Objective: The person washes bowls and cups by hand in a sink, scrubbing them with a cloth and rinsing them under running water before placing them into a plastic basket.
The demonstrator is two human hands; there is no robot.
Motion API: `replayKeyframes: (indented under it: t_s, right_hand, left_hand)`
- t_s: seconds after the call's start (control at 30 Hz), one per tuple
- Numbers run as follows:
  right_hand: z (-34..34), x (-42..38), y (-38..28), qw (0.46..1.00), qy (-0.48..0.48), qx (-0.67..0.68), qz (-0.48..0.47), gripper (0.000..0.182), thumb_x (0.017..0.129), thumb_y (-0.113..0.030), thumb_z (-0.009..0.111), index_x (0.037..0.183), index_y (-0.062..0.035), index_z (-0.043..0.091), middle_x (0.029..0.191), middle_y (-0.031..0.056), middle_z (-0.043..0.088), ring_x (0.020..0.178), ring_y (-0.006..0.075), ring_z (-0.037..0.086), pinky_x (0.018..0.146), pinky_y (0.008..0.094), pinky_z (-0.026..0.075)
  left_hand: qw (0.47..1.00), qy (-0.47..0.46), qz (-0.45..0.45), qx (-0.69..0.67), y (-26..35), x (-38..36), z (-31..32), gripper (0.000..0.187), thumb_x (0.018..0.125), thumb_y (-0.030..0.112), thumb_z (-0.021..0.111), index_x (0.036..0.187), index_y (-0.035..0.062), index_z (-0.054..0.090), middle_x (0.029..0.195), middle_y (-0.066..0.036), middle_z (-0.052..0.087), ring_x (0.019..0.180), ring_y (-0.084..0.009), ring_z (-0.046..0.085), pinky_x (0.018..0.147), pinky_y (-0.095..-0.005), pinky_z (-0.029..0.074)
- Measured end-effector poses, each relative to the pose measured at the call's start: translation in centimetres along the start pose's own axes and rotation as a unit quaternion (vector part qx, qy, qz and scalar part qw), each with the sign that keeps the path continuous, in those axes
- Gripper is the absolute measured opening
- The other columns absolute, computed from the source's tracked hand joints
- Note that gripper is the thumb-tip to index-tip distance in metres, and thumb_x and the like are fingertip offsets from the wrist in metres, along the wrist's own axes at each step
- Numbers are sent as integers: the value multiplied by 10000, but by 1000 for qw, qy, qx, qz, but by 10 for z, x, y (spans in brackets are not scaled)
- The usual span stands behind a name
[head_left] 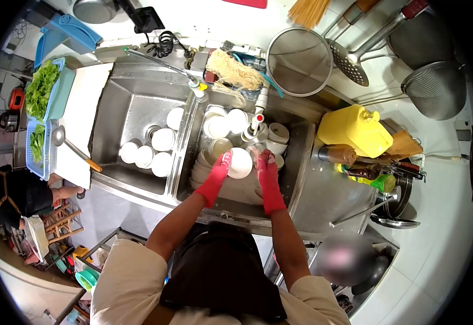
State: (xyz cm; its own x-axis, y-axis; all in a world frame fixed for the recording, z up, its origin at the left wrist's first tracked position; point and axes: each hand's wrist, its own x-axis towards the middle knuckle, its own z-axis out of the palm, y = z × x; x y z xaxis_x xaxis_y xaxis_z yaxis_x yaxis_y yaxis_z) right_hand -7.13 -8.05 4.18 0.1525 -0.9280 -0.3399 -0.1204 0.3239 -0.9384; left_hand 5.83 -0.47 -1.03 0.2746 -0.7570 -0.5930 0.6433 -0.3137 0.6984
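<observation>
Grip of the left hand (220, 173) is closed on a white bowl (240, 164) over the right sink basin (297, 169); the grip of the right hand (267, 169), beside it, cannot be determined.

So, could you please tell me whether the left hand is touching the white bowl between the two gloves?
Touching: in the head view, the gloved fingers of the left hand lie against the left edge of the white bowl.

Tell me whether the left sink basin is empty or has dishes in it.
Not empty: several white dishes sit in the left sink basin, with bare steel showing around them.
</observation>
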Motion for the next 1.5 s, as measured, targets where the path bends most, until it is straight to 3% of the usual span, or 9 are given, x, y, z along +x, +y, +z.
replayKeyframes:
  t_s: [0.3,0.5,0.6,0.73,0.8,0.97,1.1,1.33,1.5]
  right_hand:
    - [46,2,52,713,-97,-649,-247,258,731,-282,559,788,-33,598,874,160,582,758,321,556,710,393,446]
    - [69,15,73,961,-152,-221,63,85,763,-118,535,735,-54,584,641,77,558,510,209,522,516,312,441]
    - [64,30,114,887,-375,194,186,43,733,-30,530,726,-70,540,625,11,521,480,131,466,465,222,391]
    - [52,54,168,832,-537,-136,-23,160,678,-88,583,820,-43,526,686,110,574,616,191,550,538,305,434]
    - [65,11,77,691,-233,-655,-198,134,709,-126,560,812,-45,532,766,100,557,730,218,582,589,325,465]
    - [64,7,66,913,-153,-318,-204,183,677,-156,575,827,-54,549,776,135,585,698,281,580,584,347,460]
    - [55,10,30,622,-419,-637,-177,116,684,-80,528,789,-61,574,774,100,569,742,283,537,632,368,431]
    - [38,5,39,797,-197,-425,-381,198,644,-6,530,826,-75,569,1025,122,491,1007,279,454,793,371,394]
    - [42,24,82,947,-289,-99,-100,294,650,2,584,927,-29,492,997,99,516,869,217,551,731,333,448]
  left_hand:
    - [979,140,109,99,-14,17,1,279,860,226,512,1055,28,529,862,-36,580,764,-103,500,701,-234,424]
    - [989,127,4,69,-9,9,-13,269,877,261,471,989,29,546,807,-18,588,720,-82,515,633,-204,424]
    - [997,65,37,36,1,13,-25,293,864,299,489,977,38,560,747,-25,591,593,-106,543,571,-212,456]
    - [952,58,11,302,-15,23,-58,390,826,370,533,1032,40,555,826,-44,612,760,-154,565,654,-240,459]
    - [950,95,-40,296,-7,9,-45,557,780,538,494,1105,88,533,935,-81,600,863,-202,558,704,-251,450]
    - [971,22,-136,196,39,-17,-33,573,792,552,459,1165,118,479,1054,-79,549,921,-247,522,643,-407,473]
    - [967,2,-187,175,33,-9,-40,562,806,535,449,1205,139,433,1075,-106,529,955,-277,508,648,-445,477]
    - [954,-77,-241,160,28,-1,-49,396,847,288,448,1211,138,406,1073,-90,525,903,-278,544,637,-452,482]
    - [932,-10,19,363,-1,26,-56,308,738,75,507,1038,60,573,892,-87,627,827,-182,585,686,-280,453]
